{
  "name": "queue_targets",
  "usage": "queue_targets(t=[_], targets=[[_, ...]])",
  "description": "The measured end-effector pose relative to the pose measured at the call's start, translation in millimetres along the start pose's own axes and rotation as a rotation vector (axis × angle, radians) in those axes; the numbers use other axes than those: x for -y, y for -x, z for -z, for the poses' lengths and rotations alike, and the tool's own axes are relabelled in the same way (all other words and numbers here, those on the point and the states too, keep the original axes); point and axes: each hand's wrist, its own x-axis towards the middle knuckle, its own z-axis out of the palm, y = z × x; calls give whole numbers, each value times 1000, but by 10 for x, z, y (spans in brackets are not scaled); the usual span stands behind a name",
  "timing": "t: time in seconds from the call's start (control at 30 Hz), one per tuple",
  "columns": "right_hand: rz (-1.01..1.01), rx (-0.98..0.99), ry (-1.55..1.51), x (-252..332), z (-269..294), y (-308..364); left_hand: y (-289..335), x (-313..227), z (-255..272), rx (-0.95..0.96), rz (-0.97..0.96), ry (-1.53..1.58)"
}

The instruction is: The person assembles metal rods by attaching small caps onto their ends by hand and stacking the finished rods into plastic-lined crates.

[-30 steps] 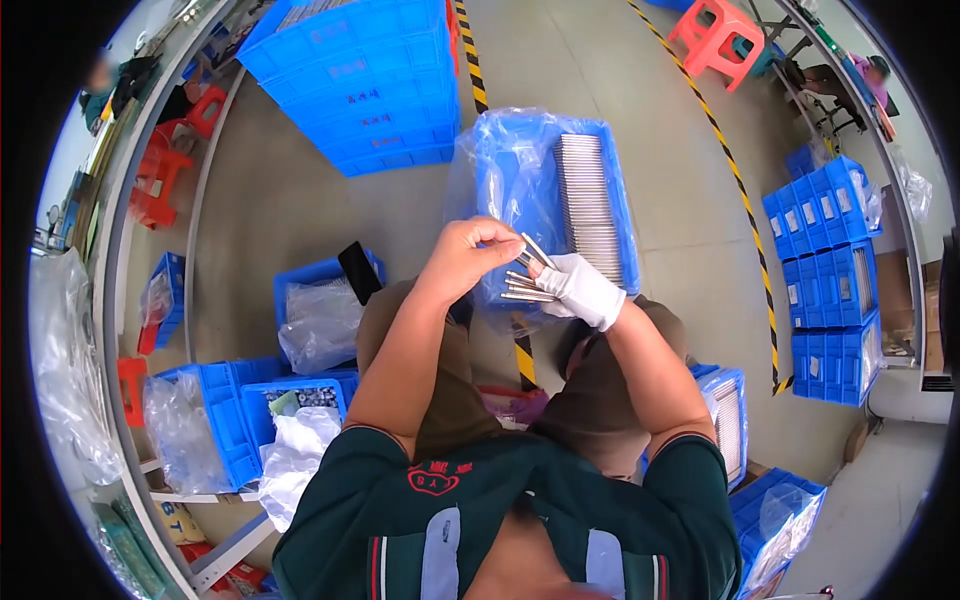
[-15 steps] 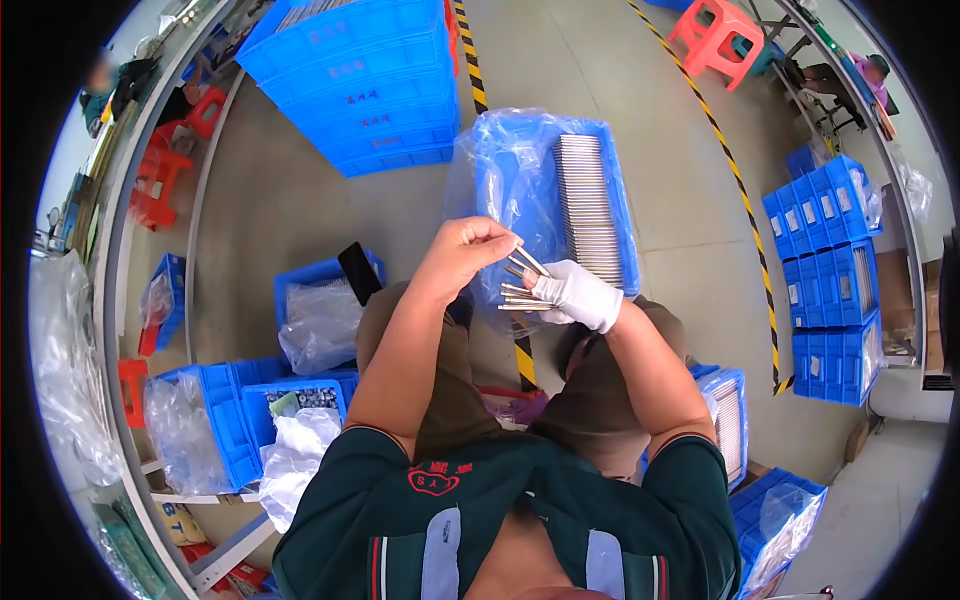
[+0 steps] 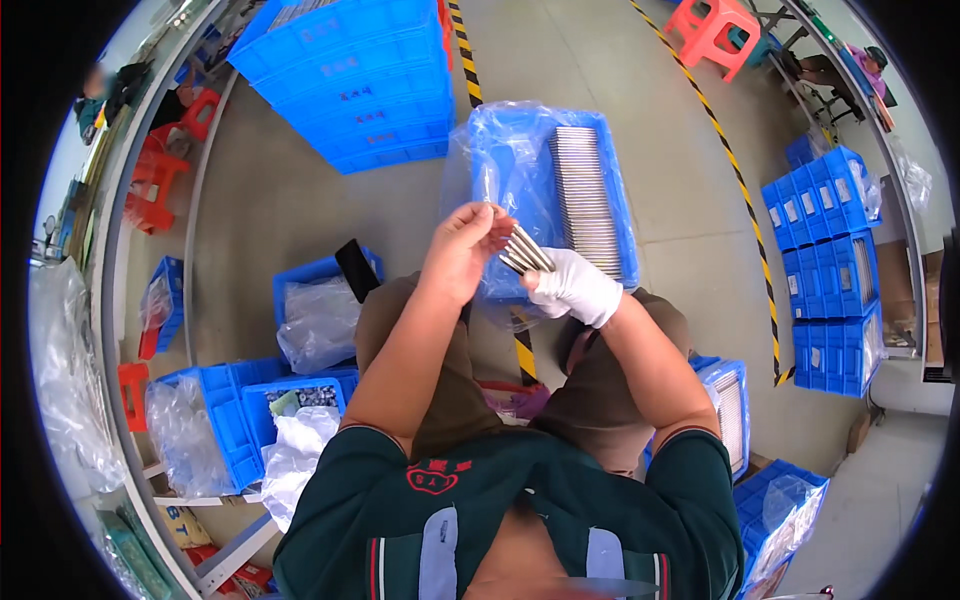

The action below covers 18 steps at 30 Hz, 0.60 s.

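Several slim silvery metal rods (image 3: 527, 250) lie side by side in my right hand (image 3: 578, 288), which wears a white glove with the thumb and fingertips bare. That hand is closed round their lower ends. My bare left hand (image 3: 462, 250) has its fingers curled against the rods' upper ends; part of its grip is hidden. Both hands are above the near part of a blue crate (image 3: 622, 200) lined with clear plastic film (image 3: 510, 150). Inside the crate, a long row of similar rods (image 3: 585, 195) is packed along the right side.
Stacked blue crates (image 3: 390, 120) stand at the far left. More crates (image 3: 825, 270) are piled at the right. By my left leg, a black phone (image 3: 357, 270) rests on a crate with plastic bags (image 3: 320, 325). A red stool (image 3: 715, 35) stands far right, beyond striped floor tape (image 3: 735, 170).
The rods, fanned out before, now lie in a neater, tilted bundle. My left hand has turned and its fingers have curled in at the rods' upper ends.
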Motion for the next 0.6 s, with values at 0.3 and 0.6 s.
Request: queue_targets(t=[0.3, 0.6], targets=[[215, 119, 282, -711, 191, -411, 91, 248, -222, 391, 177, -607], [-216, -171, 399, 5, 569, -425, -10, -2, -98, -94, 15, -351]])
